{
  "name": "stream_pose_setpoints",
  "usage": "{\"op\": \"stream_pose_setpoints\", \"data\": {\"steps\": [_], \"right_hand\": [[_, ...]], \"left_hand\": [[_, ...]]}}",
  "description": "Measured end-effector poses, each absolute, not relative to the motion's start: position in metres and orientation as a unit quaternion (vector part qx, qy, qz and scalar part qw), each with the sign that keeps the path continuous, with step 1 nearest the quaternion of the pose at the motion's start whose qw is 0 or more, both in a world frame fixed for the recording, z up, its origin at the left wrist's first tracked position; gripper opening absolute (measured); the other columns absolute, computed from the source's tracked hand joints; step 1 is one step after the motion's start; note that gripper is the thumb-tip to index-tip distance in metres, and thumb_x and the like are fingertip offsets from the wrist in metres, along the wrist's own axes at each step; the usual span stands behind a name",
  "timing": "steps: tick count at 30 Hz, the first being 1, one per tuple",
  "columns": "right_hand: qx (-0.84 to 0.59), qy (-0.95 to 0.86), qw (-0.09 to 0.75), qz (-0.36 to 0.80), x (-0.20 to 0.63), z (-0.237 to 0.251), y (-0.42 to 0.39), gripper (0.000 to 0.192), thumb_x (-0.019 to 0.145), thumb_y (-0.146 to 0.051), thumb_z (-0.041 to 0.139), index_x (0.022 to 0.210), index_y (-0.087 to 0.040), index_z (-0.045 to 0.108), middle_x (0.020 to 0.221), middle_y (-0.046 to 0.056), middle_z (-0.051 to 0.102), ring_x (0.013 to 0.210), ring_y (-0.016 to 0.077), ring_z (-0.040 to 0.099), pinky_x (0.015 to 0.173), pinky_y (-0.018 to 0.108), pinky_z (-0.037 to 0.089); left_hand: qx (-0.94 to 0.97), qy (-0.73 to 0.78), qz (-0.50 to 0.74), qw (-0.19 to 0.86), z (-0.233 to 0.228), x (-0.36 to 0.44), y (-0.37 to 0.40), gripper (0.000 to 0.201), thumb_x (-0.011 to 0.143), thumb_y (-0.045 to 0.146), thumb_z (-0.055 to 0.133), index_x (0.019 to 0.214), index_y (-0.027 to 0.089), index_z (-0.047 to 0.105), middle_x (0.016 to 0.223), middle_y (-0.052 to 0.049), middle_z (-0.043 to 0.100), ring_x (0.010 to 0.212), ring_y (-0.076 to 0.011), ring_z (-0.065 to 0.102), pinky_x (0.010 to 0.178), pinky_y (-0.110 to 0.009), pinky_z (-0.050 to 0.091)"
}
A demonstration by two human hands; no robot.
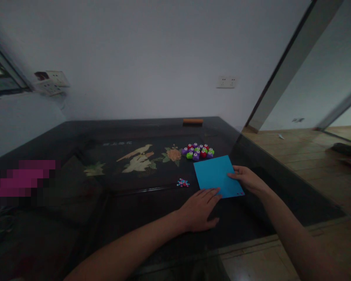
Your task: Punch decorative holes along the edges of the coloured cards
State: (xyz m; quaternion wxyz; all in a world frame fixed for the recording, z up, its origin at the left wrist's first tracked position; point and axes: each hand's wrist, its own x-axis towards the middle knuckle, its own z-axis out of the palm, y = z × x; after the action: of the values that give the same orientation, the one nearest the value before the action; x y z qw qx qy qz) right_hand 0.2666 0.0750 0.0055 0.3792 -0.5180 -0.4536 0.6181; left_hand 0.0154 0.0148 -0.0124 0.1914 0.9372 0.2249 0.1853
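Observation:
A square sheet of blue paper (215, 173) lies on the dark table (128, 207) at the right. My left hand (200, 208) rests flat on the table with its fingertips on the paper's near left corner. My right hand (247, 180) holds the paper's right edge between thumb and fingers. Just beyond the paper sits a cluster of small red, green and purple craft punches (198, 151). A little heap of tiny coloured paper bits (183, 182) lies to the left of the paper.
The tabletop has an inlaid bird and flower picture (140, 160) under glass. An orange-brown flat object (193, 121) lies at the far edge by the wall. A wooden floor (304, 152) runs along the right. A blurred pink patch (20, 177) sits at the left.

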Motion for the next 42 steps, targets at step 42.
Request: {"op": "stream_pose_setpoints", "data": {"steps": [42], "right_hand": [[-0.511, -0.561, 0.495, 0.423, 0.119, -0.027, -0.043, 0.042, 0.077, -0.039, 0.062, 0.113, -0.020, 0.054, 0.109, 0.008, 0.065, 0.099, 0.0237, 0.060, 0.088, 0.036, 0.048]], "left_hand": [[0.552, 0.531, 0.535, 0.356, 0.001, -0.076, -0.052, 0.033, 0.086, 0.039, 0.050, 0.113, 0.022, 0.041, 0.107, -0.006, 0.056, 0.102, -0.0203, 0.055, 0.089, -0.033, 0.044]]}}
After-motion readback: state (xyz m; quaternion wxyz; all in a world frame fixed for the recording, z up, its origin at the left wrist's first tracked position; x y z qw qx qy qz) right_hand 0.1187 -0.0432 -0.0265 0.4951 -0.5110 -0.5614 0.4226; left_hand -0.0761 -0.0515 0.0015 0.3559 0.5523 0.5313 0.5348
